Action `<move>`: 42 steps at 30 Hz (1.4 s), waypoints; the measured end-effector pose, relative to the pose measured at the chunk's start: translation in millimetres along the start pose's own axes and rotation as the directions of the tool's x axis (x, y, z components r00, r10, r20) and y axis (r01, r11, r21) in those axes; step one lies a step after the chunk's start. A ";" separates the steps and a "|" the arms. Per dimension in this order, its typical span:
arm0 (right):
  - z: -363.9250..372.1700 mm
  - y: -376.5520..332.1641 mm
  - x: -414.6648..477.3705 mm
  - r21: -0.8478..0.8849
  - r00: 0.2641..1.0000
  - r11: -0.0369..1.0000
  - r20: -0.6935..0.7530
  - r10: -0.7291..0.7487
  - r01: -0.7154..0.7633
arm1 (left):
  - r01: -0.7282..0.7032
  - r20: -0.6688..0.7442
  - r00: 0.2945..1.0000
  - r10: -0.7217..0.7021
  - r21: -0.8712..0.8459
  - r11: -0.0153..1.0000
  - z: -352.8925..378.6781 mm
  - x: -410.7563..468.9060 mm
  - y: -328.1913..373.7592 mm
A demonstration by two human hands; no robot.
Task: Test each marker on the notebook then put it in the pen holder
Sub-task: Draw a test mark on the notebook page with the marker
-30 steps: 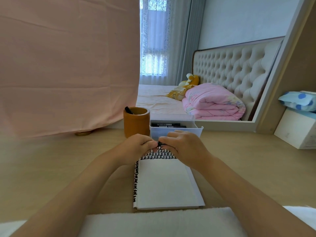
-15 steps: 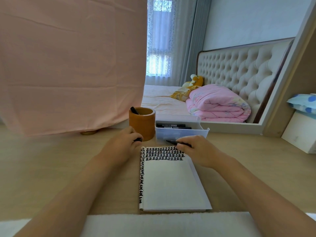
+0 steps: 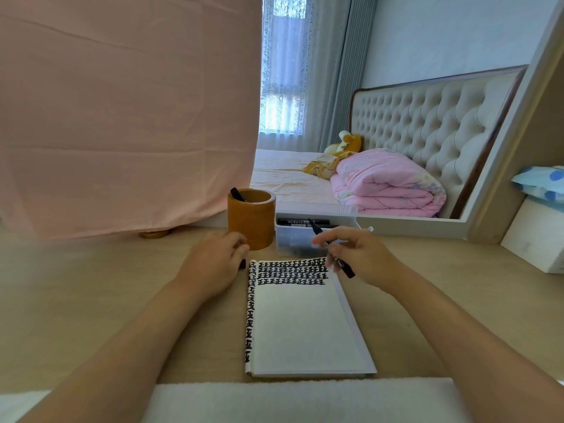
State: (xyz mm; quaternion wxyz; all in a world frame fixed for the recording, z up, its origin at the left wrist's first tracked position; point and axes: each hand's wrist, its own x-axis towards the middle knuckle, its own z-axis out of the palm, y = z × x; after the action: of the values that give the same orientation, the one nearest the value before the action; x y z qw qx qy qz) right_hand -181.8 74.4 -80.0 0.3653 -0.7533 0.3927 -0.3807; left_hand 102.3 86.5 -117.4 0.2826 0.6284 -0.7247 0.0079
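Observation:
An open white notebook point(image 3: 302, 328) lies on the wooden desk, its top rows and left margin filled with black marks. My right hand point(image 3: 360, 257) holds an uncapped black marker point(image 3: 331, 250) above the notebook's top right corner, tip pointing up and away. My left hand point(image 3: 213, 264) rests on the desk left of the notebook, fingers curled around the marker's black cap point(image 3: 242, 263). The brown cylindrical pen holder point(image 3: 251, 219) stands just behind my left hand with one black marker point(image 3: 238, 194) inside. A clear plastic box point(image 3: 314, 236) with several more markers sits beside it.
A pink cloth point(image 3: 122, 117) hangs at the back left. A large mirror point(image 3: 396, 132) behind the desk reflects a bed. A white box point(image 3: 537, 236) stands at the far right. A white padded strip point(image 3: 305, 401) lines the desk's near edge.
My hands pulled apart over the notebook's top: the cap came off into my left hand, which moved left to the desk. My right hand turned the uncapped marker tip-up.

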 end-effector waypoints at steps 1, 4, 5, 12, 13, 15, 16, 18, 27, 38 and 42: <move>-2.3 1.3 0.8 0.054 1.000 0.998 -0.006 0.017 -0.016 | -0.038 -0.046 0.998 0.036 -0.055 0.998 -2.8 -0.1 9.5; -10.2 4.5 -0.9 0.073 0.999 0.997 0.032 0.020 -0.022 | -0.175 -0.062 0.984 0.165 -0.235 0.956 -9.2 -3.0 43.8; -12.8 5.8 -2.5 0.044 0.999 0.999 0.048 0.008 -0.010 | -0.218 -0.019 0.975 0.220 -0.260 0.941 -9.1 -5.2 54.1; -15.6 20.0 -9.9 0.326 0.992 0.937 0.039 0.120 -0.126 | -0.409 0.246 0.873 0.421 -0.100 0.907 15.4 -21.8 81.2; -14.9 22.3 -10.7 0.324 0.988 0.934 0.033 0.149 -0.152 | -0.415 0.255 0.871 0.421 -0.080 0.906 17.0 -22.4 82.0; -13.4 27.1 -13.4 0.290 0.985 0.941 0.027 0.173 -0.173 | -0.404 0.271 0.874 0.403 -0.055 0.913 19.1 -23.0 83.2; -12.7 29.3 -14.5 0.266 0.983 0.947 0.014 0.181 -0.178 | -0.402 0.281 0.874 0.396 -0.040 0.915 19.8 -23.5 84.0; -10.6 31.8 -15.3 0.221 0.979 0.957 -0.031 0.199 -0.188 | -0.408 0.311 0.866 0.391 -0.010 0.913 21.4 -24.9 86.3; 0.9 37.6 -14.5 0.031 0.980 0.983 -0.075 0.182 -0.180 | -0.394 0.364 0.859 0.359 0.024 0.919 22.2 -27.2 89.5; 2.3 41.1 -12.7 -0.050 0.989 0.990 -0.072 0.126 -0.130 | -0.364 0.380 0.864 0.330 0.020 0.931 21.7 -27.1 90.5; 2.1 44.3 -10.8 -0.109 0.991 0.987 -0.085 0.106 -0.115 | -0.365 0.388 0.862 0.327 0.024 0.931 19.9 -26.9 91.8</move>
State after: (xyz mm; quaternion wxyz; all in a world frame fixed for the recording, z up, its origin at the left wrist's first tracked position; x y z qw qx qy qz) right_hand -198.2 65.5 -121.7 0.3265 -0.7342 0.4691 -0.3664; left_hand 11.7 122.9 -113.8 0.1012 0.4906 -0.8651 -0.0273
